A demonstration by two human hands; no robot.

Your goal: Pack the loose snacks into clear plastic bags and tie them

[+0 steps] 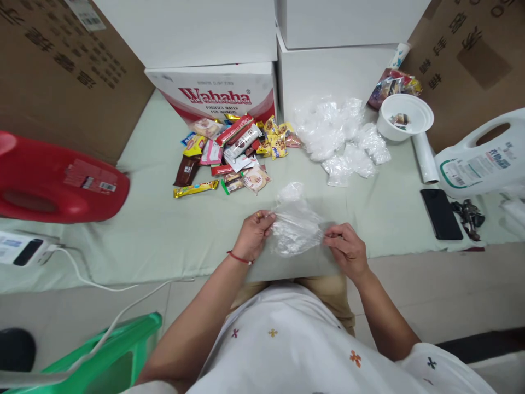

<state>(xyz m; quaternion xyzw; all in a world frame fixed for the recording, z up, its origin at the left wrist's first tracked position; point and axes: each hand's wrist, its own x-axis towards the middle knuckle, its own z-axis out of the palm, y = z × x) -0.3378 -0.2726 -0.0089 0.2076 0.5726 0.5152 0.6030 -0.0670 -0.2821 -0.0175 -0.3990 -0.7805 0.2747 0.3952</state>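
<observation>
My left hand (255,234) and right hand (348,249) pinch a crumpled clear plastic bag (297,227). Far left: multicoloured wrapped-snack pile (243,142); far right: clear crinkled plastic heap (328,128), round white plastic tub (400,131).

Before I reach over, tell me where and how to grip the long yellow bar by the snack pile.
Probably pinch the yellow bar across its narrow middle, from the near side: it lies roughly left to right, with snack pile behind and bare cloth in front. The left hand is nearer.

Room lies between red jug (69,186) and left hand (255,234); snacks (241,142) obstruct beyond.
</observation>
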